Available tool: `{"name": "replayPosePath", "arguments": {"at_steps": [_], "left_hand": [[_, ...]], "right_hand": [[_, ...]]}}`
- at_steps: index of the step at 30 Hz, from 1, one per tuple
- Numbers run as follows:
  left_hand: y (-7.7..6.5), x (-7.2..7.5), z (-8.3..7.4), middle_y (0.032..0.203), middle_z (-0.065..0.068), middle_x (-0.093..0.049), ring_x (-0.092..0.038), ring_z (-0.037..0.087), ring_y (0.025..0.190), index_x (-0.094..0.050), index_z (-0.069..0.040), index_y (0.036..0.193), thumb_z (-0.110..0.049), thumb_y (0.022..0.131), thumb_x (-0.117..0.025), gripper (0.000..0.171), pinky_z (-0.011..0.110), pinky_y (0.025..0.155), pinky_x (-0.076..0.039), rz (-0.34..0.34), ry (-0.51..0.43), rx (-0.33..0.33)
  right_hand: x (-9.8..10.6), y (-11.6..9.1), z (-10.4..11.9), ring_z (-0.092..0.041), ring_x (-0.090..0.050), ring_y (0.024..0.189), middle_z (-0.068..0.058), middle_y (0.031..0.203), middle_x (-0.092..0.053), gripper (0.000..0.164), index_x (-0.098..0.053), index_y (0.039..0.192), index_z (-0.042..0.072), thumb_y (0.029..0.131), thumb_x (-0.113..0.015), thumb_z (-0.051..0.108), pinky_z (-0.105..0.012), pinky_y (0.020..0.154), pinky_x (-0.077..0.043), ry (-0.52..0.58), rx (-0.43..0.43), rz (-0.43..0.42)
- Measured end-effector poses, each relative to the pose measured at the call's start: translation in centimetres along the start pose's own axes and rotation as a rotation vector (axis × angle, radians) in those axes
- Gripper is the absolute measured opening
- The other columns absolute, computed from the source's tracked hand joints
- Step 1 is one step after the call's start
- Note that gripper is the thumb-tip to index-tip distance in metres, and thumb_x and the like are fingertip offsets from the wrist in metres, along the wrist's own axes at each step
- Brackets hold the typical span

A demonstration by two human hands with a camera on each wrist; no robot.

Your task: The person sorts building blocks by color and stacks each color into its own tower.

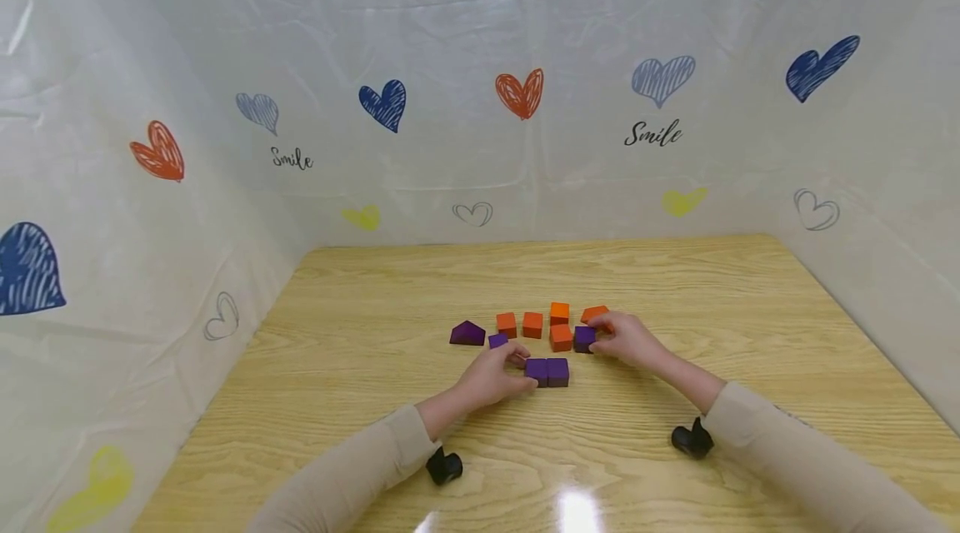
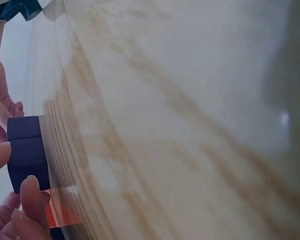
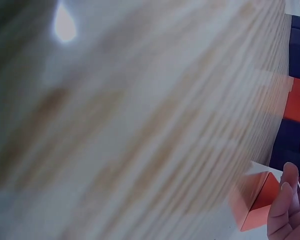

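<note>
Two purple cubes stand side by side, touching, nearest the person. My left hand (image 1: 491,375) pinches the left purple cube (image 1: 537,371) of the pair, also seen as a dark cube (image 2: 27,162) in the left wrist view. The right purple cube (image 1: 558,372) touches it. Farther right, my right hand (image 1: 632,340) pinches another purple cube (image 1: 583,339) between thumb and fingers. An orange cube (image 1: 561,339) sits just left of that one. Behind the right fingers lies an orange angled block (image 1: 595,314), partly hidden.
Behind the left hand are a partly hidden purple cube (image 1: 498,340) and a purple angled block (image 1: 467,334). More orange cubes (image 1: 506,325) stand in the back row, among them a brighter orange one (image 1: 559,313). A heart-printed sheet (image 1: 450,166) hangs beyond the wooden table (image 1: 360,308).
</note>
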State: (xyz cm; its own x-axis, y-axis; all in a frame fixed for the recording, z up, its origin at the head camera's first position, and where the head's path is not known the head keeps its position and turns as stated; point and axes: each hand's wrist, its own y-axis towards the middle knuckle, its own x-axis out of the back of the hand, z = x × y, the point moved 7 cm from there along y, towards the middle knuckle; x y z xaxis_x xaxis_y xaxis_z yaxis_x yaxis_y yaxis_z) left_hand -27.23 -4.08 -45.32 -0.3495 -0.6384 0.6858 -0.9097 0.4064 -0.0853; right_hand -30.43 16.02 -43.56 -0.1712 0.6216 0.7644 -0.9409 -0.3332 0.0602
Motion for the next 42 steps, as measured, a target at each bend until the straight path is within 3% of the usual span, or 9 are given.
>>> {"name": "replayPosePath", "arguments": {"at_steps": [11, 20, 33, 42], "left_hand": [[0.0, -0.2, 0.0, 0.103, 0.005, -0.063, -0.057, 0.021, 0.097, -0.057, -0.011, 0.112, -0.022, 0.080, -0.071, 0.036, 0.036, 0.083, -0.045, 0.010, -0.076, 0.005], [-0.1, -0.1, -0.3, 0.104, 0.005, -0.062, -0.057, 0.021, 0.100, -0.057, -0.008, 0.109, -0.019, 0.081, -0.070, 0.033, 0.036, 0.087, -0.044, 0.017, -0.078, -0.038], [-0.1, 0.0, -0.3, 0.101, 0.003, -0.062, -0.057, 0.020, 0.099, -0.058, -0.009, 0.104, -0.017, 0.081, -0.070, 0.028, 0.035, 0.088, -0.044, 0.017, -0.082, -0.038], [-0.1, 0.0, -0.2, 0.102, 0.002, -0.062, -0.057, 0.019, 0.099, -0.058, -0.010, 0.104, -0.017, 0.081, -0.070, 0.026, 0.036, 0.088, -0.044, 0.019, -0.083, -0.048]], "right_hand": [[0.1, -0.3, -0.2, -0.025, -0.057, 0.085, -0.019, 0.100, -0.063, 0.031, -0.062, 0.104, -0.007, 0.077, -0.070, 0.007, -0.035, 0.072, -0.047, 0.006, -0.013, 0.025], [0.3, -0.8, 0.3, -0.013, -0.051, 0.070, -0.018, 0.100, -0.063, 0.032, -0.061, 0.105, -0.007, 0.079, -0.070, 0.008, -0.024, 0.058, -0.044, 0.042, -0.021, 0.052], [0.6, -1.3, 1.7, -0.010, -0.051, 0.057, -0.019, 0.099, -0.063, 0.032, -0.061, 0.104, -0.008, 0.078, -0.071, 0.009, -0.024, 0.053, -0.044, 0.078, -0.001, 0.065], [0.7, -1.5, 2.5, -0.009, -0.054, 0.058, -0.018, 0.099, -0.062, 0.033, -0.061, 0.105, -0.008, 0.078, -0.070, 0.009, -0.023, 0.054, -0.045, 0.089, 0.021, 0.066]]}}
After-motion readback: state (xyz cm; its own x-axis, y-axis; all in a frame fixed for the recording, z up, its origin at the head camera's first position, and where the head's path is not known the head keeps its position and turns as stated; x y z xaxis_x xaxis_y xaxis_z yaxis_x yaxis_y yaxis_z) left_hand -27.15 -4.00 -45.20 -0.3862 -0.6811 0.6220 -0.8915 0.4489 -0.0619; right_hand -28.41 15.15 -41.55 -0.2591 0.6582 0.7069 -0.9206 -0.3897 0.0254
